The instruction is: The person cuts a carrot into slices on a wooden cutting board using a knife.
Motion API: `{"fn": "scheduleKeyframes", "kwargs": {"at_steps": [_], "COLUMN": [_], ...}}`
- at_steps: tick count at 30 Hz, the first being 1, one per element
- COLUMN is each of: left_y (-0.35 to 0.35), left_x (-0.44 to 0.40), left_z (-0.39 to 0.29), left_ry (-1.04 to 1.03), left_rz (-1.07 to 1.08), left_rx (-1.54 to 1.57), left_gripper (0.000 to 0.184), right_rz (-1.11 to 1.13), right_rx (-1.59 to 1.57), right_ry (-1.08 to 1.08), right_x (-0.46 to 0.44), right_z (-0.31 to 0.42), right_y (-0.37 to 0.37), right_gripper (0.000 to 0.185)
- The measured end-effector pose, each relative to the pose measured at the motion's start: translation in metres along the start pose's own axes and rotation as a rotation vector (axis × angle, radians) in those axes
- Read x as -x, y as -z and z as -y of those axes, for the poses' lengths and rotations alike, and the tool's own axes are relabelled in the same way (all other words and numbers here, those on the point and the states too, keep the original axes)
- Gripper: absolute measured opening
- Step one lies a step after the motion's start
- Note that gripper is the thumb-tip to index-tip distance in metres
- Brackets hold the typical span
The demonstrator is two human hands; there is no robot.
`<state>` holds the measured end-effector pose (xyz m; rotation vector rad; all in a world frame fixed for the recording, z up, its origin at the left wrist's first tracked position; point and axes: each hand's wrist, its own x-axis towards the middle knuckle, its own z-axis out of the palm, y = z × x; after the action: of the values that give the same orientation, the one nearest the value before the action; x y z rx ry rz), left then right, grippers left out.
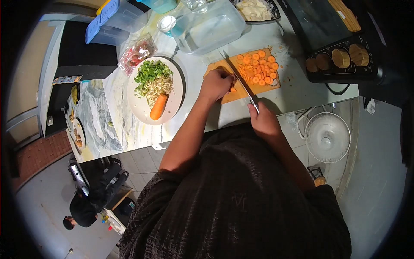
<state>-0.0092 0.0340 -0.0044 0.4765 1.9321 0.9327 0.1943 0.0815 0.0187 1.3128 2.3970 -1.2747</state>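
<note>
My right hand (266, 119) grips the handle of a kitchen knife (239, 77), whose blade lies slantwise over the wooden cutting board (211, 69). My left hand (216, 85) is closed on a carrot at the board's left side, close beside the blade. Only small orange bits of that carrot show past my fingers. Right of the knife, many round carrot slices (261, 69) lie spread and overlapping on the board. To the left, a white plate (139, 108) bears a peeled carrot (158, 107), bean sprouts (157, 89) and chopped green herbs (152, 72).
Behind the board stand a clear plastic container (210, 28) and a dark dish of pale food (254, 9). A plastic bag with red contents (138, 54) touches the plate's surroundings. A black oven (345, 56) is at the right, a fan (327, 137) below. Another person (84, 209) is at lower left.
</note>
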Motion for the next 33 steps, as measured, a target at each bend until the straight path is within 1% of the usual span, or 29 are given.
{"fn": "scheduleKeyframes", "kwargs": {"at_steps": [7,9,13,15,19,22,28,30,33], "left_y": [0.001,0.0,0.001,0.003,0.003,0.001,-0.002,-0.003,-0.002], "left_x": [0.005,0.007,0.01,0.009,0.008,0.007,0.005,0.007,0.006], "left_z": [-0.005,-0.004,-0.008,-0.011,-0.01,-0.007,-0.003,-0.002,-0.001], "left_ry": [0.002,0.008,0.002,0.025,0.036,0.027,-0.001,-0.04,-0.067], "left_rz": [0.004,-0.015,-0.023,-0.01,-0.011,-0.018,-0.042,-0.085,-0.083], "left_rx": [-0.021,0.022,0.021,-0.058,-0.008,-0.006,-0.027,-0.089,-0.108], "left_gripper": [0.025,0.025,0.027,0.027,0.027,0.026,0.025,0.025,0.026], "right_rz": [0.046,0.041,0.044,0.014,0.029,0.048,0.018,0.021,0.018], "right_rx": [0.027,0.025,0.016,0.008,-0.004,0.003,-0.009,-0.01,-0.002], "right_ry": [-0.047,-0.05,-0.05,-0.05,-0.048,-0.075,-0.035,-0.032,-0.027], "right_x": [-0.003,-0.003,-0.003,-0.002,-0.001,0.001,0.001,0.002,0.001], "right_z": [0.003,0.001,0.003,0.006,0.007,0.01,0.009,0.008,0.006], "right_y": [0.004,0.003,0.005,0.006,0.006,0.008,0.007,0.006,0.005], "right_gripper": [0.045,0.046,0.046,0.043,0.043,0.044,0.044,0.044,0.044]}}
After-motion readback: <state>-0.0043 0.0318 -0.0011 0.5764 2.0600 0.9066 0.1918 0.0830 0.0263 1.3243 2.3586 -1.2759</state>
